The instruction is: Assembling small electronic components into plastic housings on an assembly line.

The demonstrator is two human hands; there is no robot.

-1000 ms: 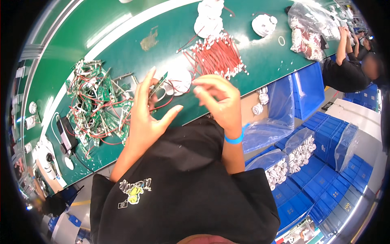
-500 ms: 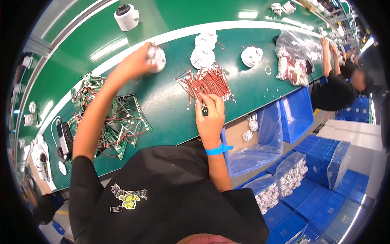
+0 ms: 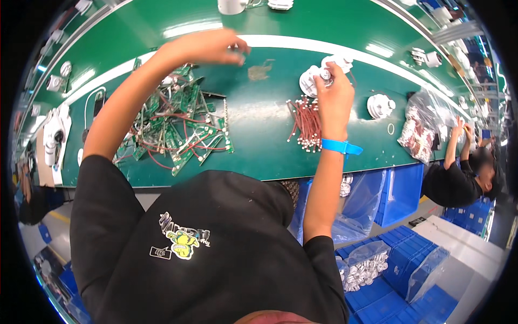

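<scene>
My right hand [image 3: 335,97], with a blue wristband, has its fingers and thumb on a white round plastic housing [image 3: 308,82]. Another white housing [image 3: 341,60] lies just behind it. A bundle of red wires with white connectors [image 3: 306,125] is spread on the bench to the left of my right wrist. My left hand [image 3: 224,48] is over the bench's far edge, somewhat blurred. Its fingers look curled but apart, and nothing shows in them. Below my left forearm is a heap of green circuit boards [image 3: 183,127] with red wires.
A single white housing [image 3: 381,106] and a plastic bag of parts [image 3: 420,127] lie to the right. White units [image 3: 232,5] stand on the green surface beyond the white strip. Blue bins [image 3: 402,194] are below the bench. A co-worker [image 3: 456,175] sits at far right.
My left hand has let go of a white housing, now out of its grasp. My right hand has left the red wires and moved up onto a white housing. The view has swung left.
</scene>
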